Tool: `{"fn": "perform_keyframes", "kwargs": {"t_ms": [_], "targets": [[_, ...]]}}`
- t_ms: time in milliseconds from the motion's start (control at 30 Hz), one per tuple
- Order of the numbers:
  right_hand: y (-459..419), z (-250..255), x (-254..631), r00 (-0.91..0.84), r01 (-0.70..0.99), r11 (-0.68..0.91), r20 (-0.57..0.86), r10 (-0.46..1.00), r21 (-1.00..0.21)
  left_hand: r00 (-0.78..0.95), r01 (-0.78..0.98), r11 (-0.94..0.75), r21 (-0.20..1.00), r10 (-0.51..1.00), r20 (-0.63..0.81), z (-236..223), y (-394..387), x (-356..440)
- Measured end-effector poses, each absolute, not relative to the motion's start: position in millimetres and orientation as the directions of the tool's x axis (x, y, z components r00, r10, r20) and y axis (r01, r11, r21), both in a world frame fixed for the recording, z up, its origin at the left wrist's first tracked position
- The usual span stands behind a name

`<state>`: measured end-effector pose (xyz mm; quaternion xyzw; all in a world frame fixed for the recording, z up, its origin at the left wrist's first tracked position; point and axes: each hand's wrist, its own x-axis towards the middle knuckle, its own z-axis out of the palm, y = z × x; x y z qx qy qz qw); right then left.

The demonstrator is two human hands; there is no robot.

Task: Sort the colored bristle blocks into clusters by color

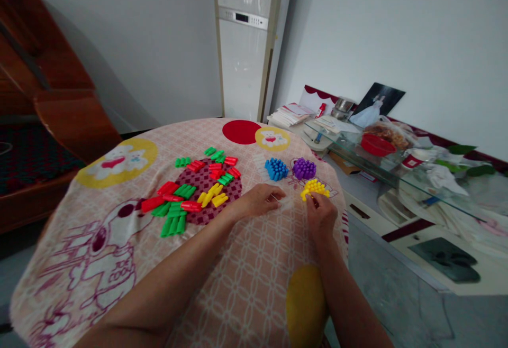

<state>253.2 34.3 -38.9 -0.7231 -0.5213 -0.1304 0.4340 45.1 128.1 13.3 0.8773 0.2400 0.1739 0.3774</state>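
My left hand [264, 200] is over the middle of the cloth-covered table, its fingers curled around a translucent whitish piece [284, 203] that I cannot make out well. At the near edge of a cluster of small yellow round-tipped pieces [316, 188], my right hand [322, 217] pinches with thumb and fingers. One yellow piece seems to be at its fingertips, mostly hidden. Behind the hands stand a blue cluster [277, 169] and a purple cluster [304, 168] of similar pieces. Whitish translucent pieces [260, 164] lie left of the blue ones.
Red [191, 206], green [173, 226] and yellow plastic tubes [212, 195] lie in small groups on the left of the patterned tablecloth [246, 279]. At right is a cluttered glass-topped cabinet [357, 152]. A wooden chair [71, 120] stands at left, a tall white unit [243, 62] behind.
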Motion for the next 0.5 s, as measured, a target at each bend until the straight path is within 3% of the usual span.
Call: {"fn": "perform_keyframes", "kwargs": {"t_ms": [267, 367, 500], "targets": [[43, -32, 255, 0.448, 0.894, -0.378, 0.485, 0.752, -0.24, 0.822, 0.336, -0.622, 0.707, 0.561, 0.103, 13, 132, 42], [42, -35, 255, 0.436, 0.899, -0.386, 0.492, 0.754, -0.205, 0.819, 0.349, -0.653, 0.672, 0.561, 0.12, 13, 132, 42], [40, -42, 257, 0.401, 0.916, -0.303, 0.619, 0.675, -0.263, 0.789, 0.416, -0.679, 0.604, 0.6, 0.131, 22, 142, 30]]}}
